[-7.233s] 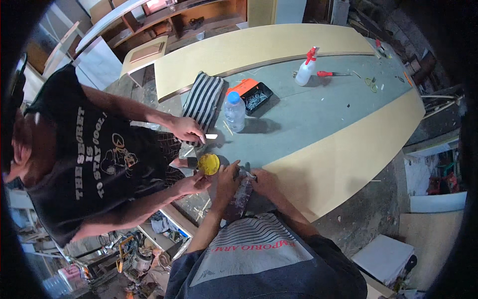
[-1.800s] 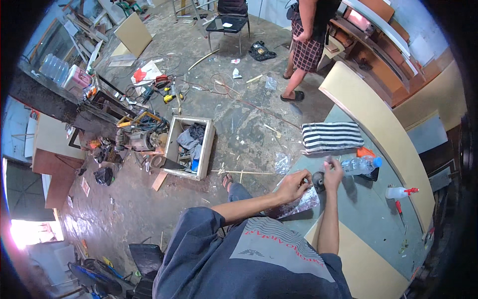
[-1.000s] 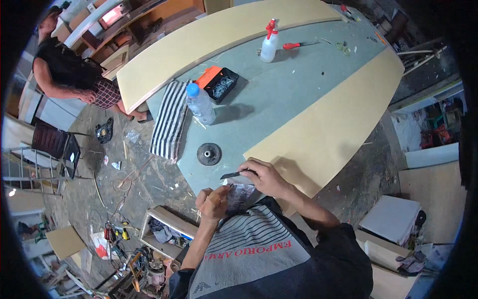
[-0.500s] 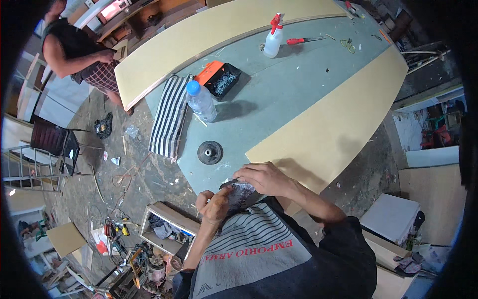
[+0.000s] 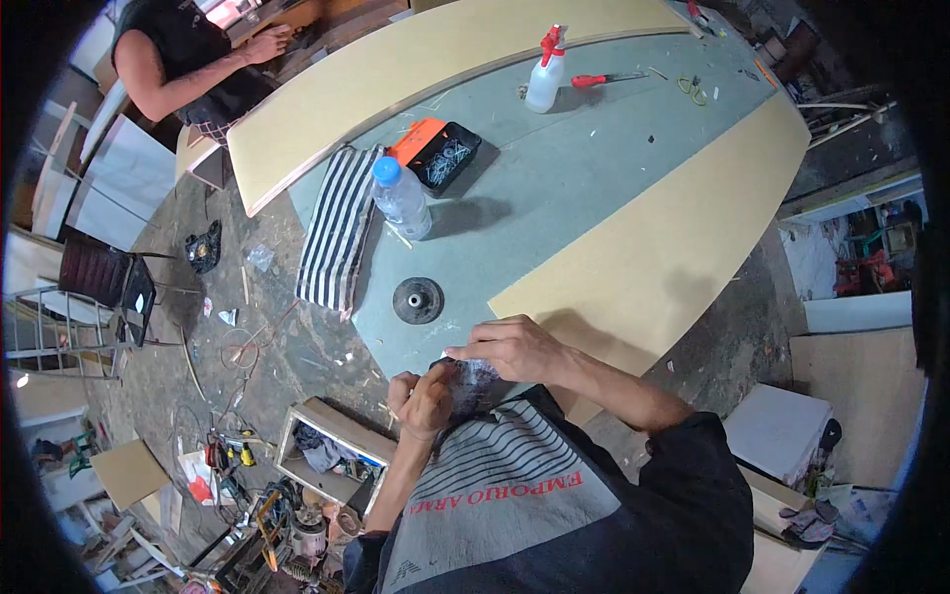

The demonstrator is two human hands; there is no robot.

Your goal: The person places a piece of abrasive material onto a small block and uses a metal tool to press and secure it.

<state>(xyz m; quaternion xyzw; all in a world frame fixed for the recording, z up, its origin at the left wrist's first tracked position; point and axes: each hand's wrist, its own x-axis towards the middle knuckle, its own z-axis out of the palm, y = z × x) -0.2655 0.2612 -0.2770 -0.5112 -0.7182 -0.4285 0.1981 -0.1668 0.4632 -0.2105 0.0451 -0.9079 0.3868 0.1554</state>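
My left hand (image 5: pixel 423 404) and my right hand (image 5: pixel 517 349) are close together at the near edge of the table, just in front of my shirt. Between them is a dark, thin sheet streaked with white dust (image 5: pixel 473 384), which looks like a worn sanding disc. The left fingers are curled on its left edge. My right fingers pinch its upper edge, and parts of it are hidden behind both hands. Just beyond lies a round black backing pad (image 5: pixel 418 300) with a metal centre, flat on the grey-green tabletop (image 5: pixel 554 198).
On the table are a blue-capped bottle (image 5: pixel 401 203), a black box of screws (image 5: pixel 447 158), striped cloth (image 5: pixel 338 233), a spray bottle (image 5: pixel 544 79), a red-handled screwdriver (image 5: pixel 606 78) and scissors (image 5: pixel 692 90). Pale curved panels (image 5: pixel 683 228) lie there too. Another person (image 5: pixel 188 74) stands far left.
My right hand has shifted slightly left and up along the sheet's edge, with its index finger stretched further. The other person has moved nearer the table, an arm now reaching over to the right.
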